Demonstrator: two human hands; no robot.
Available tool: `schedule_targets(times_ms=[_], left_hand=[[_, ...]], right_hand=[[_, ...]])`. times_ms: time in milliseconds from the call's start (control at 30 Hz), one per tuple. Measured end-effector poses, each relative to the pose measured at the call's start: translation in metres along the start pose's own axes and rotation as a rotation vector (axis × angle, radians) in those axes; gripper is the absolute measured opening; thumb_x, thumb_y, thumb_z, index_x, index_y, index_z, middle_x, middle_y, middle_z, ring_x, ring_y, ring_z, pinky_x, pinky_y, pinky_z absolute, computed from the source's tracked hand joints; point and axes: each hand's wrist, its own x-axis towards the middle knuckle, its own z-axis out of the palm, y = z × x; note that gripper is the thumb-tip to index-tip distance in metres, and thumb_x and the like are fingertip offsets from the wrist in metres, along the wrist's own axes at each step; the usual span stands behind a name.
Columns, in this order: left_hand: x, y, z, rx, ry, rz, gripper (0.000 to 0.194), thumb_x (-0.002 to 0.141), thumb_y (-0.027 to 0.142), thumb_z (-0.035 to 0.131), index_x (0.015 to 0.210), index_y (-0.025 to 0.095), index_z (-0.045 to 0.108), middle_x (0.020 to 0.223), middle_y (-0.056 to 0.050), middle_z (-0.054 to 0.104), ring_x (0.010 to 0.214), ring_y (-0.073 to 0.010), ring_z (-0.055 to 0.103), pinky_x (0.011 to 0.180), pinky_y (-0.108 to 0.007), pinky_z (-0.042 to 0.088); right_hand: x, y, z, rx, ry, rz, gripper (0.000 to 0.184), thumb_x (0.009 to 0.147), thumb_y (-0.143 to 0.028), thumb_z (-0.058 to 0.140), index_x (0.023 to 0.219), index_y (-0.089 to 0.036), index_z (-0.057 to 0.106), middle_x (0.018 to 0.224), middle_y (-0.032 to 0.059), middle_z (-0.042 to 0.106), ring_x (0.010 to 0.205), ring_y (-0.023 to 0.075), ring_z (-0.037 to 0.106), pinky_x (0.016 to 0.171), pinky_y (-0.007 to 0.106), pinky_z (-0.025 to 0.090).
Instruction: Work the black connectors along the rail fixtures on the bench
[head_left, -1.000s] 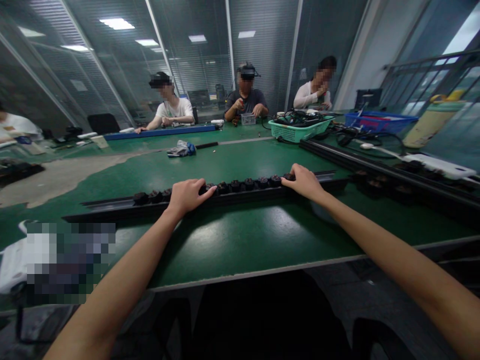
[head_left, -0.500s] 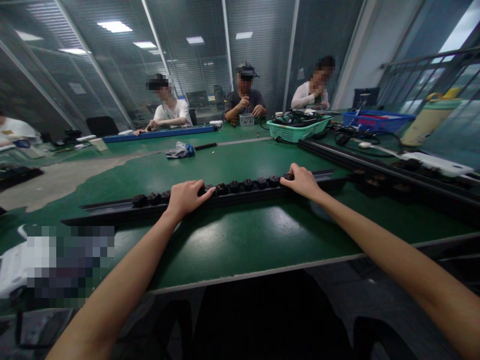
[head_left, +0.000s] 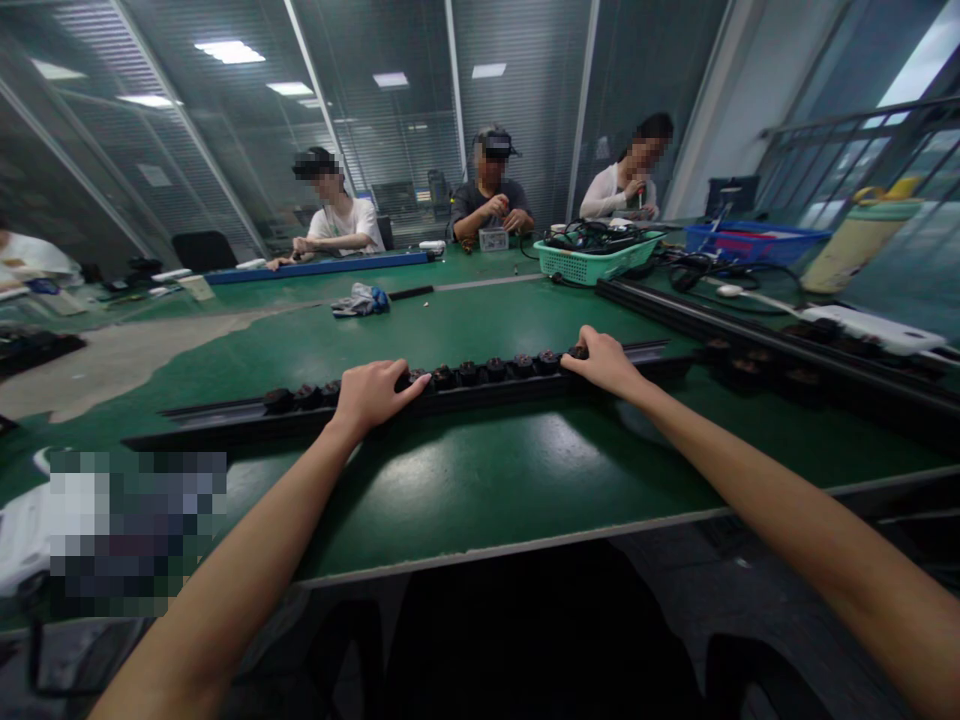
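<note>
We are resting our left hand (head_left: 373,397) and right hand (head_left: 604,362) wide over round black fittings (head_left: 480,373) on a long black rail (head_left: 217,415), mid-frame on the green surface (head_left: 480,490). We cannot tell whether either is gripping; shifting the row calls for a sure hold.

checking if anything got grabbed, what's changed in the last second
Almost nothing. The co-worker in the grey shirt across the bench has shifted their hands slightly, and the head view has moved a little. No hand took hold of or let go of anything: the left hand and right hand stay on the row of black round fittings, in the same places.
</note>
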Motion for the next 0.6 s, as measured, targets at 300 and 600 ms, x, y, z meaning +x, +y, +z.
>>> schedule_targets(times_ms=[300,600], left_hand=[[0.0,0.0,0.0,-0.019,-0.001,-0.001,0.068,0.099,0.074,0.028,0.092,0.021,0.07,0.095,-0.013,0.077,0.087,-0.0291,0.07,0.062,-0.032,0.033],[0.001,-0.001,0.001,-0.011,0.005,0.003,0.068,0.099,0.074,0.028,0.092,0.02,0.07,0.096,-0.012,0.077,0.088,-0.0285,0.07,0.063,-0.032,0.034]], right_hand=[[-0.002,0.01,-0.006,0.029,-0.026,0.016,0.031,0.084,-0.051,0.065,0.083,-0.026,0.048,0.089,0.0087,0.069,0.089,0.0292,0.064,0.077,0.037,0.045],[-0.003,0.009,-0.001,0.071,0.014,0.006,0.028,0.084,-0.046,0.065,0.086,-0.026,0.045,0.087,0.0089,0.069,0.082,0.0277,0.064,0.072,0.035,0.042]])
